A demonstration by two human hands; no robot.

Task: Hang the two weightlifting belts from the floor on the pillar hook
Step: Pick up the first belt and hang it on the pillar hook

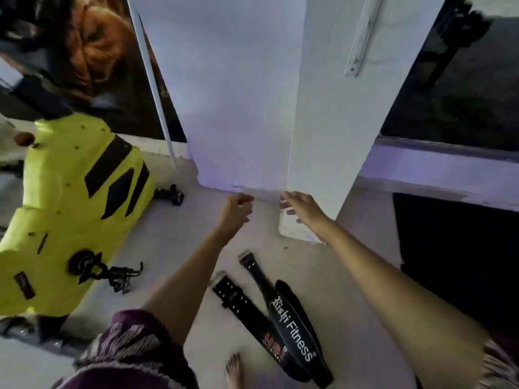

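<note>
Two black weightlifting belts lie side by side on the pale floor just in front of my bare foot. The one with white lettering (292,329) lies partly over the other, which has a red logo and rows of holes (238,301). Their buckle ends point toward the white pillar (252,94). My left hand (236,209) hovers above the floor near the pillar's base, fingers loosely curled and holding nothing. My right hand (302,206) is spread, fingers apart, close to the pillar's corner. No hook is visible on the pillar.
A yellow exercise machine (75,209) with a black pedal (112,273) stands at the left. A small black dumbbell (170,193) lies by the pillar's base. A white block (297,228) sits at the pillar's foot. A dark mat (455,248) is at the right.
</note>
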